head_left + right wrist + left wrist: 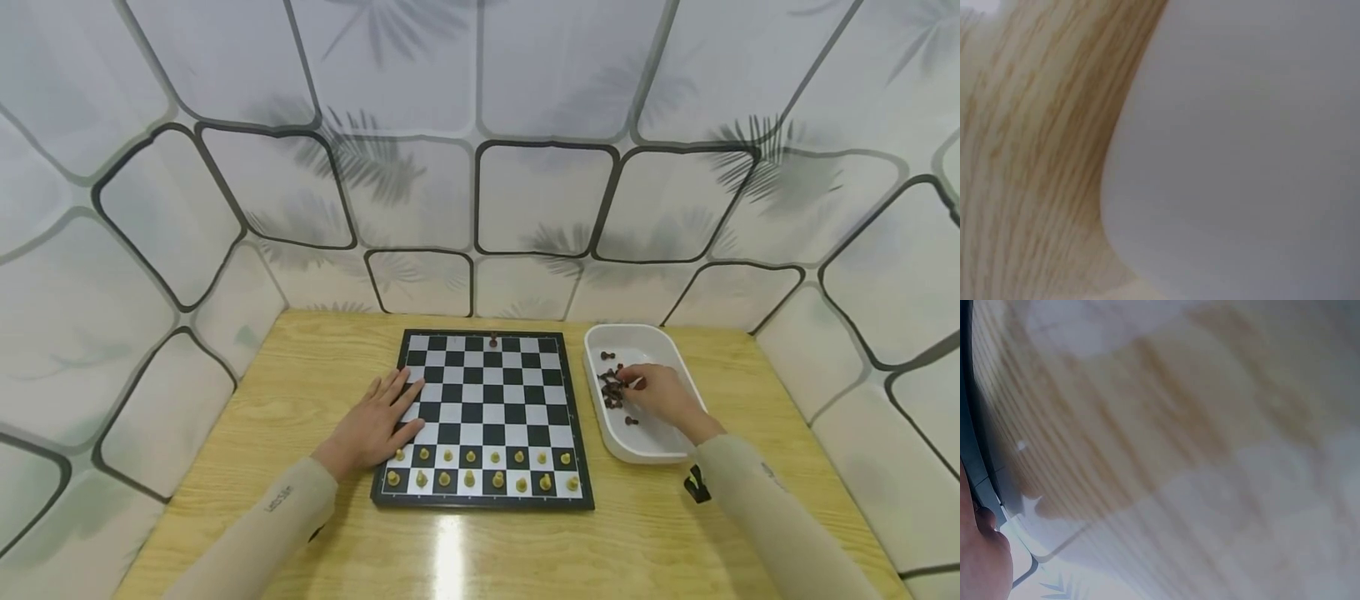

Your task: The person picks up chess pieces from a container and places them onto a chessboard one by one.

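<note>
Left hand (375,423): laid palm down over the left edge of the chessboard (483,392), fingers straight and spread, thumb apart from them and pointing toward the board's middle. It holds nothing. The forearm, in a pale sleeve (296,500), comes in from the near left.

Right hand (662,395): reaching over the right wall of the white plastic tray (652,457), knuckles up, fingers bent down to the dark chess pieces (612,393). Whether a piece is pinched between the fingertips cannot be told; the right wrist view shows only a blurred white surface and wood grain.

The tray stands just beside the board's right edge, toward the far right corner of the worktop (517,550). Most of its dark pieces lie tumbled in a cluster along its left wall; one lies apart toward the tray's far end and another toward its near end.

The board lies flat, its far edge near the worktop's far edge. Light chess pieces (469,479) stand in two rows of eight along its near edge. A single dark piece (492,340) stands on the row at its far edge, close to the middle.
</note>
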A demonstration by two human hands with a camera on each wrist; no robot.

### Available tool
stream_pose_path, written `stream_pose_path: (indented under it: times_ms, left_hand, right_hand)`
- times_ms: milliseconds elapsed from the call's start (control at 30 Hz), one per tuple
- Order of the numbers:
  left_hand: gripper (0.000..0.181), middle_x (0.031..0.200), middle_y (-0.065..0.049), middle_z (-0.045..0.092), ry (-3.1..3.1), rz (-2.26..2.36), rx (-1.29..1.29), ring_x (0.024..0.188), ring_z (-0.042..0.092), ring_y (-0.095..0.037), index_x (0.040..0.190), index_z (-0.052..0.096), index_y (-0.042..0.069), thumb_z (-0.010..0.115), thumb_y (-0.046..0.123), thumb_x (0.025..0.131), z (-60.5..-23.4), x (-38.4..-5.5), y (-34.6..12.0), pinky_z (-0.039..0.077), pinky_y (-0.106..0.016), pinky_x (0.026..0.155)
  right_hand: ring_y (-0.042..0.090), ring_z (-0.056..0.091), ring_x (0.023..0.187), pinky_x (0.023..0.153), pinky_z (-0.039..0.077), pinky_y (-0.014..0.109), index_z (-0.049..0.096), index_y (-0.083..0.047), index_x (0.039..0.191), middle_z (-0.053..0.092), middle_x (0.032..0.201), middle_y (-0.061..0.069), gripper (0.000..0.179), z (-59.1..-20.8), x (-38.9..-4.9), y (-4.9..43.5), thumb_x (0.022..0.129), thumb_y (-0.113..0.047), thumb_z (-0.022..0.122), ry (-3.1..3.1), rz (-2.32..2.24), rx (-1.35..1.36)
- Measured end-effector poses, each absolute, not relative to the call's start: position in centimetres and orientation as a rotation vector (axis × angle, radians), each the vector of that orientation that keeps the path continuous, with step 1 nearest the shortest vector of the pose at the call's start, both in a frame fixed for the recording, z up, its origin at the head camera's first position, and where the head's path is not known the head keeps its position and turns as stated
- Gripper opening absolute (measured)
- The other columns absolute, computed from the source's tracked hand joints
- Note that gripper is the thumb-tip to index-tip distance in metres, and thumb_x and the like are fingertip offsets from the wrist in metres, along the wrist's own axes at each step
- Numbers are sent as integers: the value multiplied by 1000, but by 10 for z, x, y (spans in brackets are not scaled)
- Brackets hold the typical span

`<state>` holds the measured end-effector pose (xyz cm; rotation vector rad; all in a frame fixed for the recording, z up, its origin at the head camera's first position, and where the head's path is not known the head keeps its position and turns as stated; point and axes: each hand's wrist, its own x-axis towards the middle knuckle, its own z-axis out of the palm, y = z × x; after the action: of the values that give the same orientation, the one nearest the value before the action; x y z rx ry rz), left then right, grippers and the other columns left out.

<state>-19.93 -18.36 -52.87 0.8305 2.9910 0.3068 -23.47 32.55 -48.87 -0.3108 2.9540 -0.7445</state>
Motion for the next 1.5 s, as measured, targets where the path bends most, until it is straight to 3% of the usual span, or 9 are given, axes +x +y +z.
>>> stream_pose_path:
  times_ms: [633, 1100, 1500]
  left_hand:
    - [74, 176, -19, 15, 2986, 316, 826, 164, 15, -40, 168, 29, 12, 41, 57, 110, -529, -200, -183, 16, -58, 133]
    - [74, 176, -20, 17, 2995, 324, 836, 164, 17, -41, 167, 30, 12, 41, 57, 110, -529, -199, -183, 17, -58, 133]
    - [74, 176, -19, 16, 2991, 323, 847, 164, 16, -40, 168, 30, 12, 43, 55, 109, -529, -200, -183, 16, -58, 133]
  right_hand:
    - [25, 68, 81, 72, 58, 38, 78, 3, 106, 75, 95, 18, 19, -493, -231, 326, 88, -1, 73, 2973, -681, -390]
    - [22, 67, 81, 74, 59, 42, 78, 1, 110, 77, 100, 17, 20, -494, -235, 328, 91, -4, 72, 2952, -522, -463]
    - [28, 71, 91, 79, 58, 41, 76, 2, 111, 77, 106, 19, 21, -482, -236, 332, 97, -10, 69, 3016, -743, -377]
